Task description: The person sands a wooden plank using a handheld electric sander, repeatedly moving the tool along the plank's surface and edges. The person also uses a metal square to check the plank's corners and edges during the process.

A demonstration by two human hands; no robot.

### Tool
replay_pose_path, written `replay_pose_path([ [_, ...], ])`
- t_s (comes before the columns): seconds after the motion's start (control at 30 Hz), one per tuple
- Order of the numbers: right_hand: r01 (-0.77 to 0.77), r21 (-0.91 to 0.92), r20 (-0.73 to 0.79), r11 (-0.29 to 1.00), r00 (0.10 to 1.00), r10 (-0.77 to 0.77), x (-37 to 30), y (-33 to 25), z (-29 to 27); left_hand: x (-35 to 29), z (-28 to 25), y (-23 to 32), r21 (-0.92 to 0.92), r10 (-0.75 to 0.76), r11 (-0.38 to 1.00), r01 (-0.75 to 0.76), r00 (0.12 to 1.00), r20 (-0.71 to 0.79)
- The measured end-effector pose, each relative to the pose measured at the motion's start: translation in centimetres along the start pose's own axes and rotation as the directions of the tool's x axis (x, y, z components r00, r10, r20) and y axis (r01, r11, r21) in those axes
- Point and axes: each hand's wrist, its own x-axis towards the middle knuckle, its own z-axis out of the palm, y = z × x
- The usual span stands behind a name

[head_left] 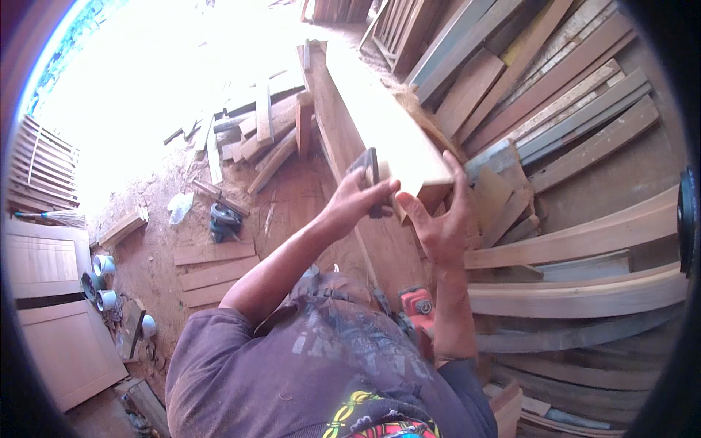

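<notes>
A long, thick wooden beam (398, 128), its top washed out by bright light, lies ahead of me with its near end toward my body. My right hand (442, 230) grips that near end, fingers along the right side and thumb by the end face. On the left edge of the beam, my left hand (354, 201) is closed around a dark, flat, narrow piece (373, 166) whose kind I cannot make out. Under the beam runs a wider brown plank (332, 128). A red power tool (418, 303) sits close to my body, below my right hand.
Stacked boards (555, 109) and curved timbers (577, 292) fill the right side. Wood offcuts (266, 131) are piled ahead left. A dark blue power tool (225, 221) lies on the floor near flat slats (215, 266). Cans (104, 264) and panelled doors (69, 350) stand at far left.
</notes>
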Motion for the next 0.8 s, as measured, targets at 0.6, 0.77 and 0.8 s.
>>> replay_pose_path([
  [0.6,-0.083,0.27,-0.058,0.959,0.993,0.103,8.9,-5.2,3.8,2.3,-0.1,8.2,0.015,0.198,0.98,-0.198,0.975,-0.096],
  [0.77,0.01,0.263,-0.09,0.965,0.996,0.014,8.5,-4.6,4.5,2.4,-0.5,7.6,-0.056,0.198,0.977,-0.204,0.974,-0.107],
  [0.8,0.042,0.249,-0.106,0.968,0.994,-0.016,8.3,-4.4,4.7,2.3,-0.6,7.5,-0.052,0.194,0.979,-0.2,0.976,-0.1],
])
